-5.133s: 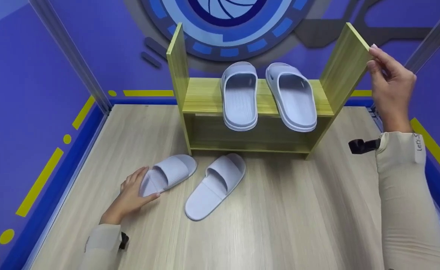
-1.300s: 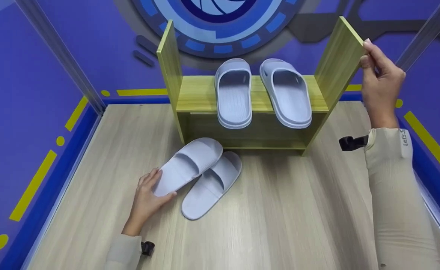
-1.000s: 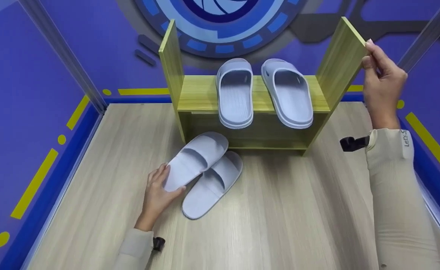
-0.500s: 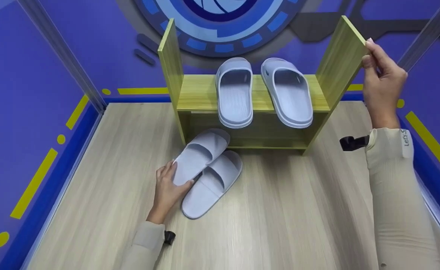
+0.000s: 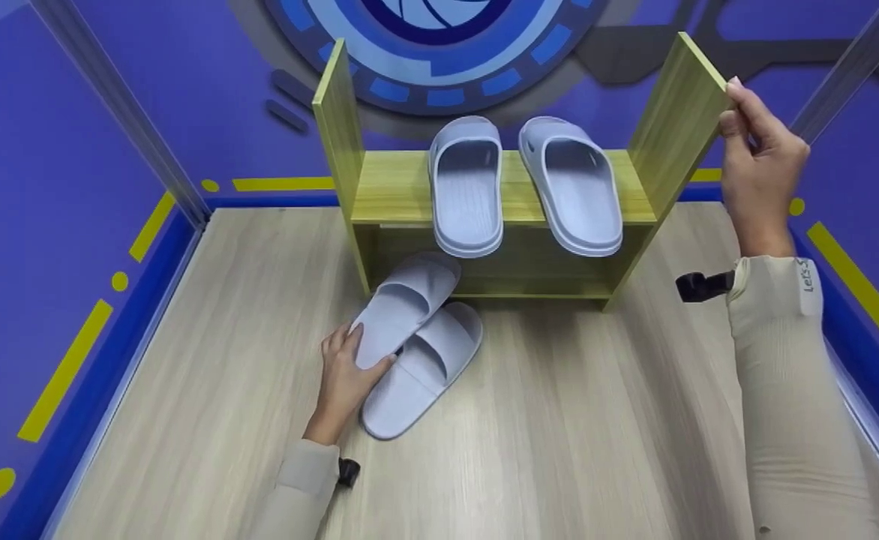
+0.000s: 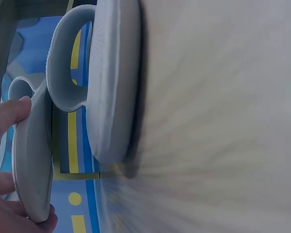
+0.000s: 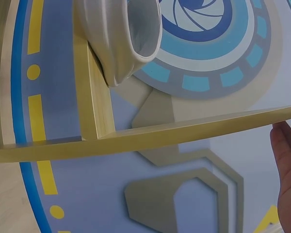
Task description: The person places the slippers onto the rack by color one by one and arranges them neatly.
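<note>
My left hand (image 5: 343, 379) grips the heel end of a pale grey slipper (image 5: 394, 315), thumb on one edge and fingers on the other. Its toe reaches in at the lower left of a wooden shoe rack (image 5: 387, 187). In the left wrist view this held slipper (image 6: 33, 155) is raised off the floor. A matching slipper (image 5: 402, 390) lies on the floor, partly covered by the held one in the head view. My right hand (image 5: 766, 165) pinches the front edge of the rack's right side panel (image 7: 184, 136) between thumb and fingers.
Two grey slides, a left one (image 5: 469, 202) and a right one (image 5: 582, 195), sit on the rack's upper shelf, heels overhanging its front. Blue patterned walls (image 5: 49, 187) stand around the wood-look floor (image 5: 559, 420).
My left hand has lifted the slipper from the floor at left and carried it right and forward toward the rack's lower level. My right hand keeps its hold on the panel.
</note>
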Available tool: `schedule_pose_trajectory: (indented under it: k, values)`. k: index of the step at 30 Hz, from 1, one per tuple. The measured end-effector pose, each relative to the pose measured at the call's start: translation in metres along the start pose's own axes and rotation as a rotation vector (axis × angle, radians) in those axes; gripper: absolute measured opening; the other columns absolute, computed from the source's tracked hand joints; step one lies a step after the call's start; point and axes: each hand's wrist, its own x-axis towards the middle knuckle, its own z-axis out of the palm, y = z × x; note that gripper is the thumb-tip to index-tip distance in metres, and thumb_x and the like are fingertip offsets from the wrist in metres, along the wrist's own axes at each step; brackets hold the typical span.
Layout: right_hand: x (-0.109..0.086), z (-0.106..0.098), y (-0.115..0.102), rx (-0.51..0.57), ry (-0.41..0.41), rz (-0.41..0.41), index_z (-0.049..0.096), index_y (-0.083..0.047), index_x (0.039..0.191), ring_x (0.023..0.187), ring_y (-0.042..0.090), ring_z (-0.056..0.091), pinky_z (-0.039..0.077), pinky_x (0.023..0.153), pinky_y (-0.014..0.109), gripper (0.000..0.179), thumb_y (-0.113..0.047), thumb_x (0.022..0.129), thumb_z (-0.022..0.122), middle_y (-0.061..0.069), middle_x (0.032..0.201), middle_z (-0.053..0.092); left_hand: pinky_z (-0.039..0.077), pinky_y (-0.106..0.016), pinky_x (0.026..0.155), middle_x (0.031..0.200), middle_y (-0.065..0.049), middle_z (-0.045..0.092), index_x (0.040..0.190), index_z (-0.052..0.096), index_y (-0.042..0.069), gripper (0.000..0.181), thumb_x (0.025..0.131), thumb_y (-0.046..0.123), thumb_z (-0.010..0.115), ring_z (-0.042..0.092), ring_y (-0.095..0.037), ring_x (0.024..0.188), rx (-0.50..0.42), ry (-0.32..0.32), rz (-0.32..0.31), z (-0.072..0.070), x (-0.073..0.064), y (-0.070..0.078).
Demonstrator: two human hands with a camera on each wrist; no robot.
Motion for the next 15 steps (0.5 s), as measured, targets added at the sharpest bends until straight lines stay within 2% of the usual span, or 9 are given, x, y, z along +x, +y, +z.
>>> schedule_pose_trajectory:
  k: [9,15]
  values:
    - [0.0,0.001,0.002,0.013,0.01,-0.009,0.067,-0.009,0.121,0.103,0.003,0.064,0.049,0.09,0.015,0.031,-0.011,0.091,0.062,0.004,0.128,0.064,0.034,-0.054,0.108,0.144,-0.028,0.039,0.133,0.05,-0.01,0.075,0.073,0.021,0.081,0.033,-0.044,0.134,-0.037,-0.097,-0.016,-0.005,-0.001,-0.001]
    - [-0.001,0.0,0.002,-0.024,0.003,-0.023,0.066,-0.012,0.122,0.104,0.003,0.064,0.048,0.092,0.017,0.031,-0.013,0.092,0.06,0.003,0.128,0.064,0.032,-0.054,0.11,0.147,-0.029,0.032,0.139,0.041,-0.011,0.081,0.071,0.014,0.078,0.028,-0.045,0.137,-0.058,-0.197,-0.046,-0.011,0.001,-0.001]
